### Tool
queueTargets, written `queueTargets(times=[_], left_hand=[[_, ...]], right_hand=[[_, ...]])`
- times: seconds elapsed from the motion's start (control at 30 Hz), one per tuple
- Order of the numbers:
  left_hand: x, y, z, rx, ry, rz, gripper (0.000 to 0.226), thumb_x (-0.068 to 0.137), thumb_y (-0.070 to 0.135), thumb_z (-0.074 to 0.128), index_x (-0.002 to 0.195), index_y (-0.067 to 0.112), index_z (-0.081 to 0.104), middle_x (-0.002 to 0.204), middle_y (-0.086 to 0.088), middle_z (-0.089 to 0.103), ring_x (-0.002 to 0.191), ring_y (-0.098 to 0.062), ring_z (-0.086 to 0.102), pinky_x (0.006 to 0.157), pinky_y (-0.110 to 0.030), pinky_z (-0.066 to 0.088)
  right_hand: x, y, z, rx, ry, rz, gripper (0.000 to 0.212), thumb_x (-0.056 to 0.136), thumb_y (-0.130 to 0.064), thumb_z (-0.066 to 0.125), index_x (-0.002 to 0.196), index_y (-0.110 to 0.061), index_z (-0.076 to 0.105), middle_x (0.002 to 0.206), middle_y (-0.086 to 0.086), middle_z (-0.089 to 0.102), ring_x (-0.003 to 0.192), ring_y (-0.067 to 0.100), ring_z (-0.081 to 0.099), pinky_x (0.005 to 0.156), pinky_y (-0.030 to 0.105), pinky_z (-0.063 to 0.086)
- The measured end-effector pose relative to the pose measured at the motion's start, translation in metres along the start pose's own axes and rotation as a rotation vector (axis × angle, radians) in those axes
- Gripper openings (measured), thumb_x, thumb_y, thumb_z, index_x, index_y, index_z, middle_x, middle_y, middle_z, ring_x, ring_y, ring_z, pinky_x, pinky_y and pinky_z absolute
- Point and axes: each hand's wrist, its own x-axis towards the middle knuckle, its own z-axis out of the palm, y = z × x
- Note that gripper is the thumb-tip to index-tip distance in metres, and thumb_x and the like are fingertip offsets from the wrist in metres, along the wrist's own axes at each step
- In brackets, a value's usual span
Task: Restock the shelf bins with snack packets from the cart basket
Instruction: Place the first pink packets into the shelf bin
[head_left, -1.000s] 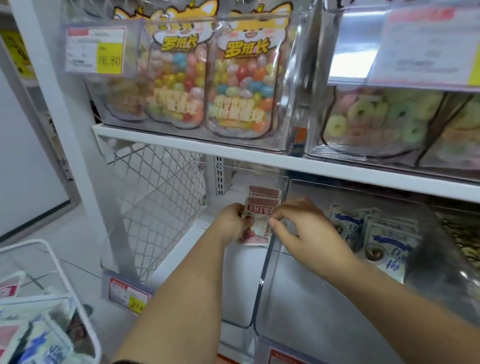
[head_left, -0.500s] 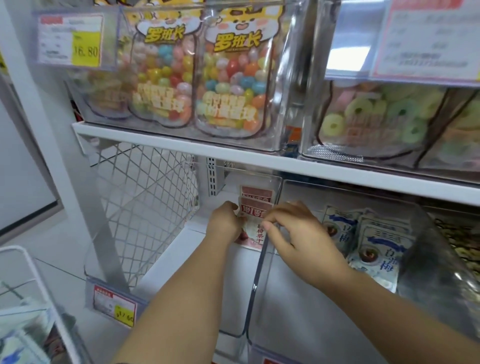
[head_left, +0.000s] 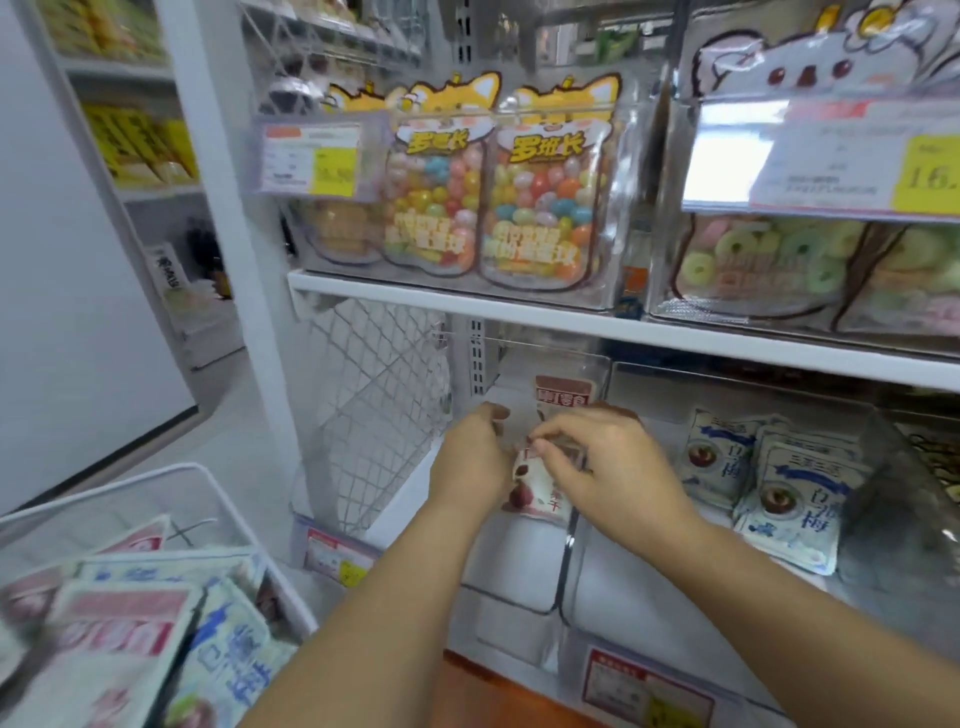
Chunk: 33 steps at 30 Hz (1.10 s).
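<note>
While both hands work at mid-frame, the pink snack packet (head_left: 540, 493) stands in the clear bin (head_left: 519, 582), pinched at its top edge by the right hand (head_left: 608, 478); the left hand (head_left: 472, 462) curls against its left side, though whether that one truly grips is hard to tell. Right of it, another clear bin (head_left: 883, 587) holds blue-and-white packets (head_left: 789, 504). At lower left, the white cart basket (head_left: 156, 483) carries more packets (head_left: 130, 639).
</note>
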Motion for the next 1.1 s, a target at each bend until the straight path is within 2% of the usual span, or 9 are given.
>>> queueTargets(times=[0.13,0.3,0.4,0.53,0.7,0.8,0.87,0.97,1.1], left_hand=[[-0.029,0.0,-0.038,0.07,0.04,0.023,0.037,0.095,0.016,0.061,0.131,0.022,0.057,0.123,0.001,0.065,0.11,-0.02,0.061,0.093,-0.034,0.05],[-0.061,0.005,-0.077,0.12,0.082,0.02,0.034,0.094,0.019,0.061,0.127,0.025,0.06,0.116,0.003,0.066,0.106,-0.023,0.063,0.093,-0.042,0.051],[-0.094,0.006,-0.103,0.196,0.103,0.016,0.033,0.095,0.021,0.06,0.127,0.029,0.059,0.118,0.006,0.066,0.107,-0.021,0.063,0.094,-0.04,0.05],[-0.144,-0.011,-0.146,0.36,0.175,0.001,0.033,0.095,0.024,0.058,0.127,0.033,0.057,0.12,0.011,0.064,0.109,-0.014,0.062,0.091,-0.035,0.05],[-0.199,-0.044,-0.193,0.415,0.254,-0.094,0.033,0.093,0.023,0.058,0.123,0.037,0.057,0.115,0.015,0.065,0.103,-0.011,0.063,0.088,-0.037,0.052],[-0.223,-0.059,-0.211,0.479,0.282,-0.129,0.031,0.093,0.026,0.059,0.123,0.037,0.057,0.115,0.015,0.065,0.104,-0.012,0.063,0.089,-0.038,0.051],[-0.234,-0.069,-0.217,0.517,0.289,-0.157,0.032,0.094,0.026,0.057,0.124,0.037,0.057,0.116,0.014,0.065,0.105,-0.011,0.063,0.09,-0.036,0.051],[-0.245,-0.081,-0.22,0.529,0.276,-0.211,0.033,0.093,0.027,0.054,0.124,0.038,0.057,0.121,0.013,0.066,0.109,-0.013,0.063,0.09,-0.037,0.052],[-0.249,-0.086,-0.22,0.581,0.24,-0.225,0.037,0.095,0.025,0.051,0.129,0.038,0.055,0.127,0.01,0.064,0.12,-0.015,0.056,0.092,-0.041,0.052]], right_hand=[[0.007,-0.024,0.004,0.009,-0.054,-0.008,0.01,0.088,-0.027,0.065,0.09,-0.027,0.074,0.082,-0.012,0.073,0.081,0.012,0.068,0.08,0.04,0.054],[0.013,-0.05,0.002,0.043,-0.124,0.035,0.013,0.09,-0.027,0.064,0.097,-0.027,0.074,0.088,-0.009,0.074,0.079,0.011,0.068,0.081,0.037,0.055],[0.011,-0.078,0.004,0.104,-0.155,-0.023,0.01,0.09,-0.026,0.065,0.094,-0.029,0.074,0.086,-0.011,0.073,0.075,0.007,0.066,0.075,0.036,0.056],[0.002,-0.128,0.015,0.2,-0.239,-0.099,0.011,0.091,-0.023,0.064,0.094,-0.027,0.074,0.086,-0.011,0.072,0.081,0.007,0.064,0.077,0.035,0.054],[-0.01,-0.18,0.038,0.258,-0.399,-0.138,0.011,0.091,-0.029,0.064,0.097,-0.027,0.072,0.088,-0.011,0.071,0.082,0.007,0.064,0.08,0.037,0.055],[-0.014,-0.202,0.054,0.217,-0.473,-0.128,0.024,0.09,-0.032,0.065,0.113,-0.025,0.069,0.104,-0.007,0.071,0.093,0.013,0.065,0.087,0.037,0.053],[-0.014,-0.215,0.065,0.163,-0.518,-0.105,0.041,0.089,-0.036,0.066,0.128,-0.023,0.061,0.122,0.0,0.067,0.107,0.021,0.063,0.093,0.037,0.051],[-0.012,-0.228,0.081,0.1,-0.588,-0.068,0.062,0.088,-0.04,0.067,0.142,-0.017,0.047,0.136,0.01,0.059,0.122,0.028,0.056,0.099,0.038,0.047],[-0.008,-0.241,0.093,0.147,-0.586,0.03,0.07,0.085,-0.036,0.072,0.145,-0.015,0.042,0.143,0.01,0.05,0.125,0.027,0.053,0.09,0.029,0.045]])
